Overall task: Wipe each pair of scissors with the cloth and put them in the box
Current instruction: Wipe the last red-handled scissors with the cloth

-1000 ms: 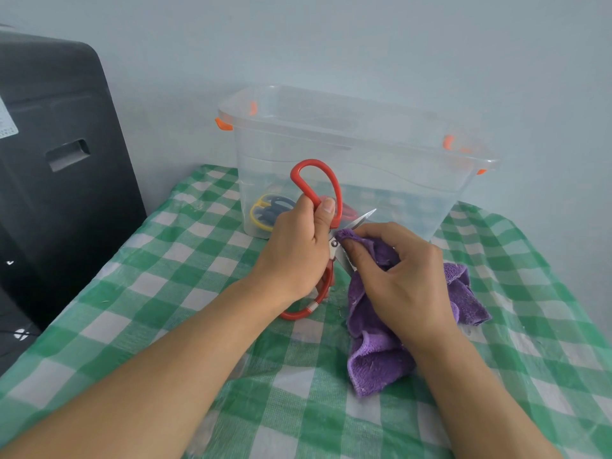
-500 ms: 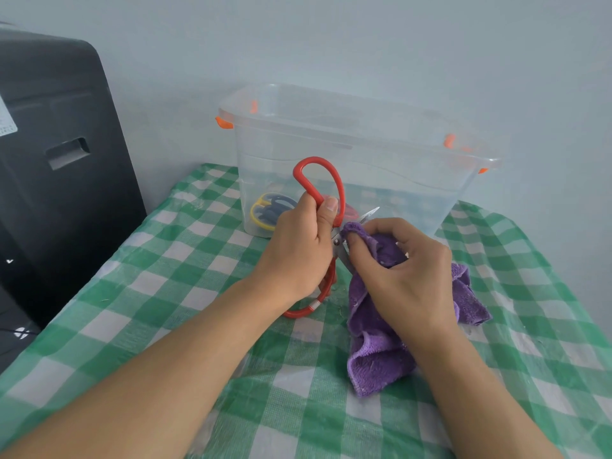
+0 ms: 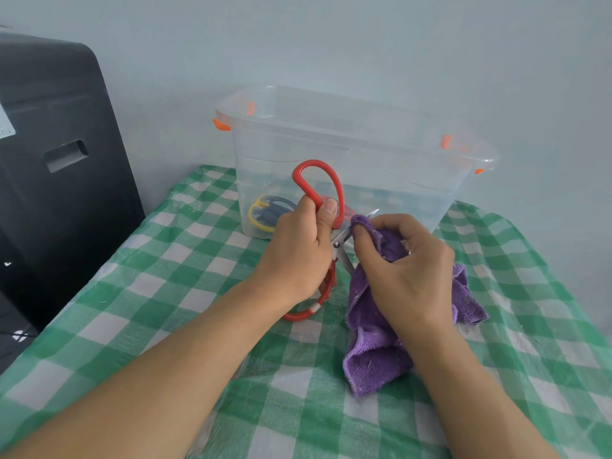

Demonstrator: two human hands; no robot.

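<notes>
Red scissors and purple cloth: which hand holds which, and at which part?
Left hand grips the red scissors by the handles; right hand pinches the purple cloth at its upper end, against the blade.

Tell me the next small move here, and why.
Probably draw the cloth along the blade toward its tip. The right hand pinches the cloth on a blade near the pivot, the left hand grips the red scissors by the handles, and bare metal shows past the cloth. The box comes after.

box [image 3: 347, 154] top open, cabinet [image 3: 59, 167] crowding left
</notes>
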